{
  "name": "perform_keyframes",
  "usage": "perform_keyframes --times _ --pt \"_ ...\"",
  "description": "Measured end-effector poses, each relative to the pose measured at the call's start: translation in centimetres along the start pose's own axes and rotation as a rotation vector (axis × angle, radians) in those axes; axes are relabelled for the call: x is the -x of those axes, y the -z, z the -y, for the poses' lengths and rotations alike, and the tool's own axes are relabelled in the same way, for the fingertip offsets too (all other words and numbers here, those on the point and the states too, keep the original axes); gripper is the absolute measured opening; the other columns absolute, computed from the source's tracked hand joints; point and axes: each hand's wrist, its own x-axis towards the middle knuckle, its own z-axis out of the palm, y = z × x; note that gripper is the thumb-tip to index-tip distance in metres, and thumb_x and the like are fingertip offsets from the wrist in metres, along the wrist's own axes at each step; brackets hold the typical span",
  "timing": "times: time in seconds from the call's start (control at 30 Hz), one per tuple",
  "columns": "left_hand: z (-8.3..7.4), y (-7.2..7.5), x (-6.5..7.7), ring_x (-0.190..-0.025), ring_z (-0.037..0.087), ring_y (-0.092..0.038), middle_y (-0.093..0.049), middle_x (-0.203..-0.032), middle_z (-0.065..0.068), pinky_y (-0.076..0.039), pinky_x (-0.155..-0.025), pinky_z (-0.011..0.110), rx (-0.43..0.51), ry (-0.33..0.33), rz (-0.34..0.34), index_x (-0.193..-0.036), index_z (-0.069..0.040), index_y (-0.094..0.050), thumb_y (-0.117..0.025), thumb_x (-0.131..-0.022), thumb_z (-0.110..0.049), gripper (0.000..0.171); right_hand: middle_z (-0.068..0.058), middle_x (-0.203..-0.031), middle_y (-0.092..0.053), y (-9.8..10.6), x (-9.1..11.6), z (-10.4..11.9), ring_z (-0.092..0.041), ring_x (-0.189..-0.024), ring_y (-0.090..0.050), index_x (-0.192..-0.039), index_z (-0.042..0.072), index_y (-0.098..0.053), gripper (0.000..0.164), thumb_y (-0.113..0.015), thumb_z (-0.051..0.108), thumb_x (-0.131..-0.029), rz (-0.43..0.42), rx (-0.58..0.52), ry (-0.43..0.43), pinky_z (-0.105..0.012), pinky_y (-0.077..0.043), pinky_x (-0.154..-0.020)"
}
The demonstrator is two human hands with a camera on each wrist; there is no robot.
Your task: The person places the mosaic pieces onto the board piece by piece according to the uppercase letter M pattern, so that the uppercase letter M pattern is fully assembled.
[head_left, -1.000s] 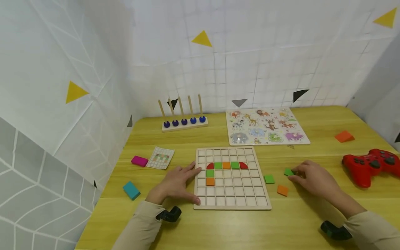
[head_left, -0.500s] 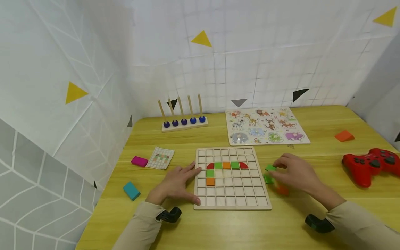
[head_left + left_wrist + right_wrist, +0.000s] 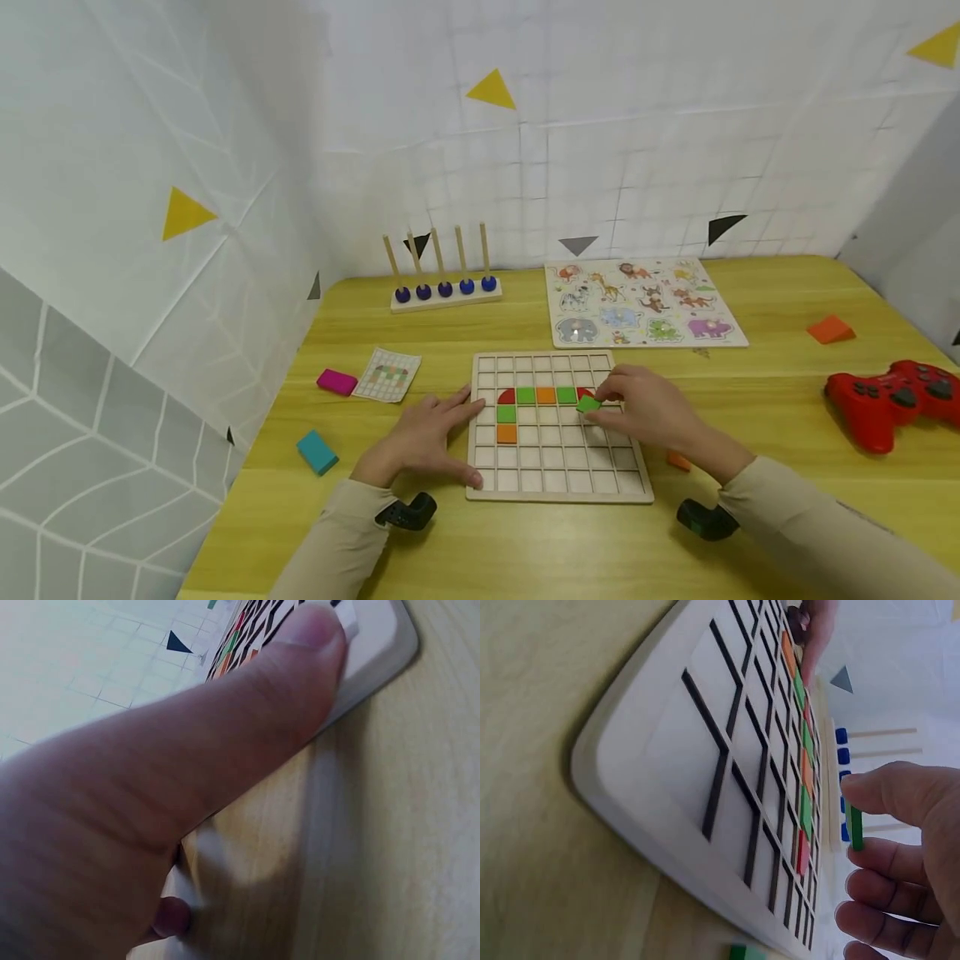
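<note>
A wooden grid board lies on the table, with red quarter-round, green and orange tiles set in an arch shape in its cells. My left hand rests at the board's left edge, fingers spread; in the left wrist view its thumb presses on the rim near a corner. Between thumb and fingertip my right hand pinches a green square tile, held over the board just below the right red tile. The right wrist view shows that green tile edge-on, above the board surface.
An orange tile lies right of the board, partly hidden by the right hand. Around stand a pattern card, pink block, teal block, peg abacus, animal puzzle, orange block and red game controller.
My right hand picked up the farther green tile from the table and carried it left over the board. The left hand keeps its place at the board's edge.
</note>
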Motion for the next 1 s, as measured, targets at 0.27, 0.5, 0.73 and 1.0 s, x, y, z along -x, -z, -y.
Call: perform_keyframes --times 0.27,0.5,0.73,1.0 --pt "-0.1 0.3 0.1 -0.103 0.019 -0.041 -0.020 -0.166 -0.002 -0.035 -0.085 0.038 0.015 0.001 -0.002 -0.154 -0.033 -0.032 -0.076 -0.066 -0.072 0.106 0.005 -0.084 -0.063 -1.7 -1.1 0.9 -0.007 -0.073 -0.051 -0.084 0.016 -0.076 0.023 -0.081 0.037 -0.079 0.005 0.021 0.094 -0.025 -0.044 -0.062" --pt "0.0 0.2 0.0 -0.105 0.020 -0.042 -0.020 -0.166 -0.002 -0.036 -0.088 0.040 0.006 -0.005 0.000 -0.155 -0.033 -0.032 -0.075 -0.067 -0.072 0.106 0.000 -0.088 -0.065 -2.8 -1.7 1.7 -0.010 -0.076 -0.055 -0.092 0.010 -0.079 0.020 -0.079 0.027 -0.083 -0.037 0.056 0.227 -0.026 -0.049 -0.064" --pt "-0.1 0.2 0.0 -0.108 0.021 -0.041 -0.020 -0.166 -0.002 -0.036 -0.089 0.042 0.013 0.000 -0.005 -0.154 -0.034 -0.032 -0.074 -0.066 -0.074 0.106 0.001 -0.085 -0.063 -3.4 -1.9 2.3 -0.010 -0.075 -0.053 -0.091 0.011 -0.078 0.021 -0.082 0.028 -0.079 -0.079 0.085 0.255 -0.025 -0.048 -0.063" --pt "-0.2 0.1 0.1 -0.108 0.020 -0.041 -0.020 -0.166 -0.003 -0.036 -0.088 0.042 0.012 0.006 -0.006 -0.154 -0.035 -0.033 -0.075 -0.065 -0.074 0.106 0.001 -0.086 -0.062 -3.7 -1.9 2.4 -0.009 -0.075 -0.051 -0.095 0.010 -0.079 0.023 -0.081 0.029 -0.081 -0.046 0.061 0.199 -0.023 -0.045 -0.061"
